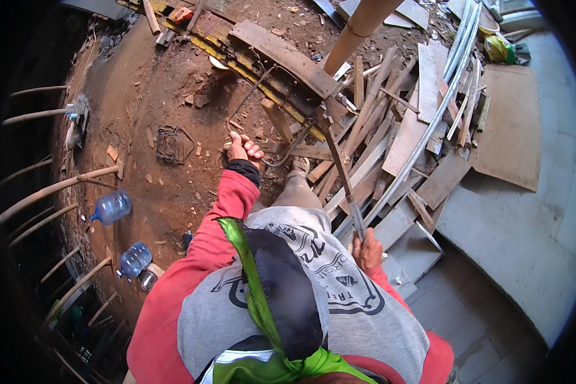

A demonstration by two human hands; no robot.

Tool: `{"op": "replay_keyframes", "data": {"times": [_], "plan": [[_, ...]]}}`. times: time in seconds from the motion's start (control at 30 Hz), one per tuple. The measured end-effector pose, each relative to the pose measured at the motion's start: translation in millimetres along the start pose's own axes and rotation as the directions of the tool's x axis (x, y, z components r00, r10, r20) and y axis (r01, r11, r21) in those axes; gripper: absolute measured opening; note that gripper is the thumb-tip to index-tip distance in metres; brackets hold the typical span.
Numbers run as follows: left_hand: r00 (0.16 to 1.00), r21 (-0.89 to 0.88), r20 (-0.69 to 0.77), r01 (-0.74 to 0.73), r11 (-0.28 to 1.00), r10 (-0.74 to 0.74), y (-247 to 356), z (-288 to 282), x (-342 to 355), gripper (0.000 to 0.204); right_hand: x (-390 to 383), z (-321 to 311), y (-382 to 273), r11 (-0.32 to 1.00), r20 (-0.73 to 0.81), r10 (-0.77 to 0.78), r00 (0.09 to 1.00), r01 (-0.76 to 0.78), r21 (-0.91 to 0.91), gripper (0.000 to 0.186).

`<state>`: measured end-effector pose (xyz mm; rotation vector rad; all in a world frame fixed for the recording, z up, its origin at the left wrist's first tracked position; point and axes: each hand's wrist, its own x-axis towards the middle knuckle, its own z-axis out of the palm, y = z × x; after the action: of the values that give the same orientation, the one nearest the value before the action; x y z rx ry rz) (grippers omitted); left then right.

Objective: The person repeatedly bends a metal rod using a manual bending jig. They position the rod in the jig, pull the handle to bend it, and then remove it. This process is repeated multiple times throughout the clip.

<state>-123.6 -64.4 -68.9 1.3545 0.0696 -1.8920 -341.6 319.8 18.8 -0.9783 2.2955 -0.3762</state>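
Note:
My left hand point(244, 150) is closed round a thin bent steel rod point(253, 91), part of which angles up toward a rusty, yellow-edged work beam point(221, 51). A curved part of the rod shows just right of the hand. My right hand point(367, 251) grips the lower end of a long rusty metal bar point(340, 163), whose far end meets the beam near the rod. A brown plank point(285, 57) lies along the beam top. On the dirt to the left sits a small stack of square bent-rod frames point(171, 144).
Scrap boards point(390, 121) pile up on the right, crossed by long grey metal tubes point(422, 137). A plywood sheet point(509, 121) lies beyond. A thick pole point(358, 35) leans near the beam. Blue water jugs point(112, 207) and wooden stakes point(57, 189) are at left.

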Motion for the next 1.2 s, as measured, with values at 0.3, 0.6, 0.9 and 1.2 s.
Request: {"op": "replay_keyframes", "data": {"times": [0.3,0.6,0.9,1.2], "plan": [[0.994,0.080,-0.113,0.002,0.997,0.007,1,15,2,0.049,6,30,23,0.991,-0.144,-0.017,0.989,-0.003,-0.133,0.028],[0.985,0.149,-0.172,0.051,0.988,-0.025,6,12,16,0.049,87,-46,90,0.901,-0.109,-0.270,0.957,0.211,-0.379,0.021],[0.997,0.044,-0.067,0.040,0.998,-0.037,6,-4,28,0.036,213,-127,130,0.712,-0.086,-0.570,0.817,0.438,-0.549,0.009],[0.997,0.230,-0.021,-0.065,0.971,0.072,7,-7,-5,0.025,51,-28,79,0.978,-0.072,-0.196,0.978,0.189,-0.091,0.014]]}}
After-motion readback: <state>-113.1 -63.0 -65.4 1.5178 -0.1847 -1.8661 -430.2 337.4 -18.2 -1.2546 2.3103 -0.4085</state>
